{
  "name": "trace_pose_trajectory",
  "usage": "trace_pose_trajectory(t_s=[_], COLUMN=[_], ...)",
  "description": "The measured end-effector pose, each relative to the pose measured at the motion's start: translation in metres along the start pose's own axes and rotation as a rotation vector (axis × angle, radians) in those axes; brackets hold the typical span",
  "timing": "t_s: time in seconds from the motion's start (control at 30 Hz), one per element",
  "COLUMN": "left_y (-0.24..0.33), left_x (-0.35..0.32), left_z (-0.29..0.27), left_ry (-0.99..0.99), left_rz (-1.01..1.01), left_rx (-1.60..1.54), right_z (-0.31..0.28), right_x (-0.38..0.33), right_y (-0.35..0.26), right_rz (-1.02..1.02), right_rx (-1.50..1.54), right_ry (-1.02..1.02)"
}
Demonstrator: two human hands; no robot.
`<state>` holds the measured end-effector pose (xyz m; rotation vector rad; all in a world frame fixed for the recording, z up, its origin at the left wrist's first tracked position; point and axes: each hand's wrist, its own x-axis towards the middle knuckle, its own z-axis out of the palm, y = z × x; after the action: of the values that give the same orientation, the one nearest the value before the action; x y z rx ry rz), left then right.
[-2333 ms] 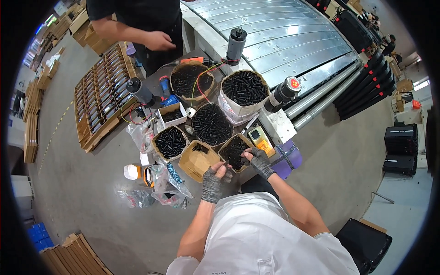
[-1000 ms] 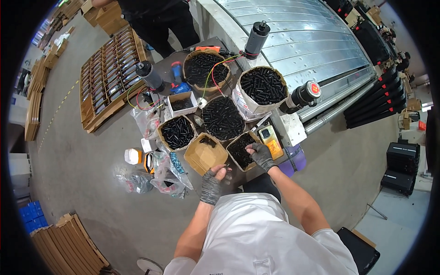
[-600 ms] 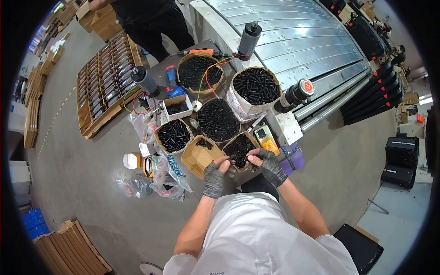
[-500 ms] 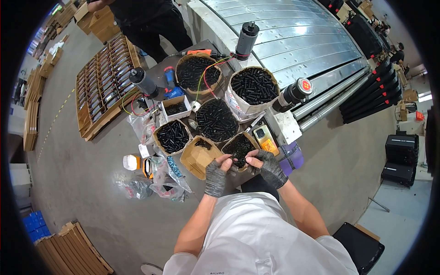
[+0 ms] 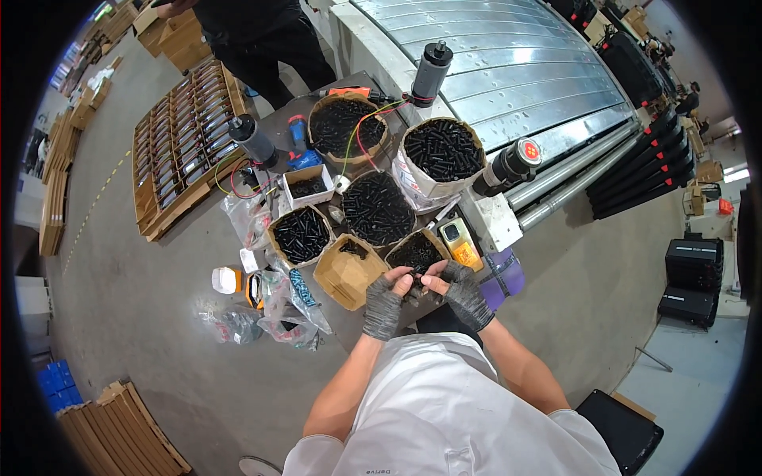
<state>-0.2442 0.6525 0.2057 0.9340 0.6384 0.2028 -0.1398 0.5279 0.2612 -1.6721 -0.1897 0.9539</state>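
In grey fingerless gloves, my left hand [image 5: 386, 301] and my right hand [image 5: 460, 295] meet fingertip to fingertip over the near edge of a cardboard box of small black parts [image 5: 416, 251]. Both are closed in a pinch. Something small and dark shows between the fingertips, too small to name. Left of that box stands a shallow cardboard box [image 5: 343, 284] with a few black pieces in its far corner. Beyond my hands a larger container holds black screws [image 5: 378, 208]. A smaller box of black screws [image 5: 301, 236] stands to its left.
A phone [image 5: 459, 238] lies right of the boxes. Cylindrical motors [image 5: 431, 73] with wires, a blue power tool [image 5: 298, 143] and more screw containers [image 5: 443, 151] crowd the table. A metal-slat conveyor [image 5: 524, 71] is beyond. Another person [image 5: 266, 40] stands at the far left.
My left hand has shifted slightly right, and the fingertips of both hands are now closer together. The boxes stay where they were.
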Motion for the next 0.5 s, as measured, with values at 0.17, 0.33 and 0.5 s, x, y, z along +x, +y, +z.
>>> trace_pose_trajectory(t_s=[0.17,0.33,0.5], left_y=[-0.008,-0.005,-0.006], left_x=[0.001,0.002,0.003], left_z=[-0.003,-0.001,0.004], left_ry=[-0.009,-0.029,-0.034], left_rz=[-0.11,-0.109,-0.168], left_rx=[-0.114,-0.137,-0.286], right_z=[0.004,0.005,0.002], right_x=[-0.006,-0.01,-0.012], right_y=[0.0,-0.01,-0.012], right_rz=[-0.062,-0.053,-0.025], right_rx=[0.004,0.013,0.091], right_ry=[0.056,0.063,0.067])
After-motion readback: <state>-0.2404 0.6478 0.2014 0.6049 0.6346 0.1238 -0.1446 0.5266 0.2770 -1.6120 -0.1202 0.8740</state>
